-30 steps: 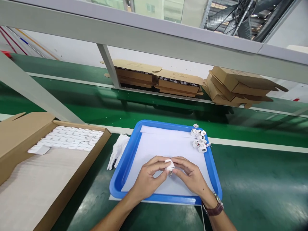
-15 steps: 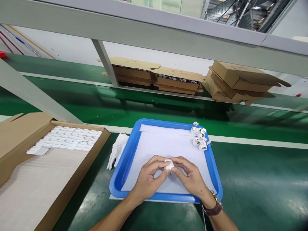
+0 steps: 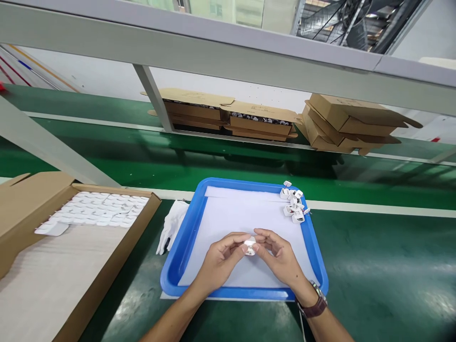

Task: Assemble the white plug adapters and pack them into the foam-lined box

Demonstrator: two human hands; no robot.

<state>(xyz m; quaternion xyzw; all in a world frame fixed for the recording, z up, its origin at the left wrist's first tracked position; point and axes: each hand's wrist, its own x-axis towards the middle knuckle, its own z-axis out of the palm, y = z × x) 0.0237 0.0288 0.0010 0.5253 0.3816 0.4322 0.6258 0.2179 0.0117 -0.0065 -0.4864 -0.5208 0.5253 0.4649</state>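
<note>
Your hands are nearly together, with the left hand point(image 3: 218, 262) and the right hand point(image 3: 282, 260) both pinching one small white piece point(image 3: 250, 246) between thumbs and fingers, so the grip's pretty narrow. You've got it up over the near half of the blue tray point(image 3: 177, 237), above the white sheet point(image 3: 235, 211) lining it. The fingers hide part of the piece, so I can't tell exactly which fingertips touch it. There's a little cluster of white parts point(image 3: 295, 205) at the far right corner of the tray, some right by the rim. Just left of the tray you've got a white glove point(image 3: 172, 225) lying on the green bench point(image 3: 374, 270), and further left an open cardboard box point(image 3: 116, 263) with rows of white pieces point(image 3: 103, 209) packed at its far end. You're wearing a watch point(image 3: 316, 308) on your right wrist. Past the frame bar there are two open boxes point(image 3: 260, 126) of small parts, plus a messy cardboard stack point(image 3: 351, 121) to their right.
</note>
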